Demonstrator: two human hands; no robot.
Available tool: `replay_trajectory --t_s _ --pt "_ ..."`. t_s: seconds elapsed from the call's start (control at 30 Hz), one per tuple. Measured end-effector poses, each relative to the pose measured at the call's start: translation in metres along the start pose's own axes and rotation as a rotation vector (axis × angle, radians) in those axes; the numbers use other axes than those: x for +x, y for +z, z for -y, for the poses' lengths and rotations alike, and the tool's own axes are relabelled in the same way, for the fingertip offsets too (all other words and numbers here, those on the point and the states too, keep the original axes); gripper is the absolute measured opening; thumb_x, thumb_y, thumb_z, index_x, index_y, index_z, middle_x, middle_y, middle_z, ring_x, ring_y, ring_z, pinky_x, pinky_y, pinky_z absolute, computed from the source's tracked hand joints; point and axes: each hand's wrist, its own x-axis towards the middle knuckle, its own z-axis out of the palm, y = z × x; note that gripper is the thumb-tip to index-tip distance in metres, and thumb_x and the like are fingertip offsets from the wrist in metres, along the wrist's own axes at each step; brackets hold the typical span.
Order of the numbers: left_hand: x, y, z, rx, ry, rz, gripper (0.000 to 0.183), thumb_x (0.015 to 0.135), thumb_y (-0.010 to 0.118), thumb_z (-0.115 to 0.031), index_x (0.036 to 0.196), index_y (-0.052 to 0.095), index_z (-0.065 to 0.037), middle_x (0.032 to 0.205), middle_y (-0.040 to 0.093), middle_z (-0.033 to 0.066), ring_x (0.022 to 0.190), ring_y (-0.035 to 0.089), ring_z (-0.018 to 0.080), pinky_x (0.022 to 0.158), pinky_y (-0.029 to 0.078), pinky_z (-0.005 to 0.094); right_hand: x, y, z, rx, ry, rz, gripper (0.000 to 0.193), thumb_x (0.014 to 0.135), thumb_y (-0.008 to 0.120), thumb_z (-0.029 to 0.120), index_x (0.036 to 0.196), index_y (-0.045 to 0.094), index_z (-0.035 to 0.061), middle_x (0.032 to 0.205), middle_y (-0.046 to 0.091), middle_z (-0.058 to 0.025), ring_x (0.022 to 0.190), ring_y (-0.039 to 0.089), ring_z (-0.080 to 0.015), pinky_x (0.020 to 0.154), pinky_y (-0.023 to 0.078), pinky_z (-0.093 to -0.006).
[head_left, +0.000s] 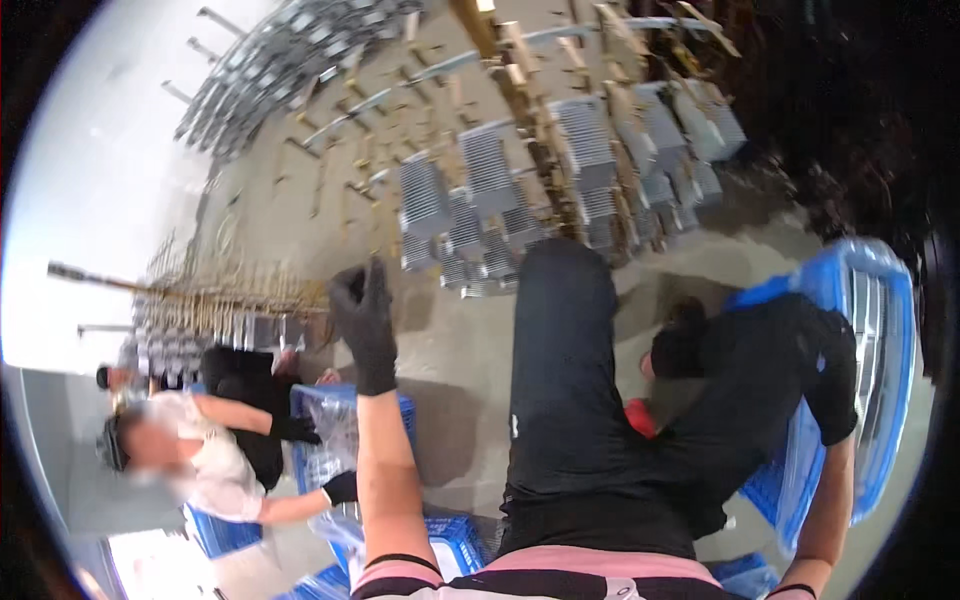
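My left hand, in a black glove, is raised in front of me below the metal hooks of a hanging rack. Its fingers point up and look apart, and nothing shows in them. Grey finned metal blocks hang in rows to the right of it. My right hand, also black-gloved, is down beside my bent right knee, at the inner side of a blue crate. Its fingers blend with the dark trousers, so their hold is unclear. Silvery finned pieces lie in that crate.
At left a person in a white top and black gloves reaches into another blue crate with clear plastic in it. More racks of grey parts hang at the upper left. A blue crate stands low beside my left arm.
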Motion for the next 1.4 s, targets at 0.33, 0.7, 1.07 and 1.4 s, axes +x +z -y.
replay_trajectory --t_s 0.33,0.7,1.07,1.4 --pt "0.072 0.033 0.001 0.415 0.2 0.213 0.03 0.091 0.073 -0.031 0.088 0.06 -0.004 0.073 0.059 0.0024 0.058 0.053 0.0121 0.053 0.046 0.0271 0.021 0.036 -0.002 0.12 -0.011 0.084 0.032 0.09 0.064 0.013 0.119 0.065 0.0022 0.122 0.064 -0.0198 0.117 0.058 -0.0383 0.105 0.042 -0.045" --pt "0.092 0.066 0.004 0.125 -0.131 0.445 0.03 0.09 0.068 -0.013 0.118 0.064 -0.004 0.088 0.061 0.0033 0.077 0.062 0.0154 0.057 0.051 0.0302 0.014 0.037 -0.005 0.125 0.044 0.021 0.034 0.09 0.061 0.012 0.123 0.064 0.0022 0.12 0.064 -0.0204 0.116 0.057 -0.0398 0.104 0.041 -0.0464" --pt "0.059 0.044 0.003 -0.329 -0.331 0.348 0.045 0.099 0.053 -0.015 0.143 0.048 -0.009 0.118 0.044 0.0147 0.103 0.059 0.0292 0.078 0.061 0.0371 0.02 0.033 0.014 0.128 0.01 0.008 0.035 0.091 0.06 0.011 0.124 0.063 0.0016 0.124 0.062 -0.0209 0.118 0.056 -0.0405 0.106 0.04 -0.0465" --pt "-0.105 0.062 -0.071 -0.42 -0.025 0.086 0.026 0.094 0.062 -0.017 0.107 0.046 -0.001 0.104 0.049 0.0095 0.102 0.052 0.019 0.076 0.05 0.0298 0.034 -0.036 0.084 0.693 -0.008 0.248 0.041 0.089 0.064 0.009 0.129 0.058 0.0017 0.127 0.061 -0.0161 0.125 0.054 -0.0317 0.111 0.036 -0.043"
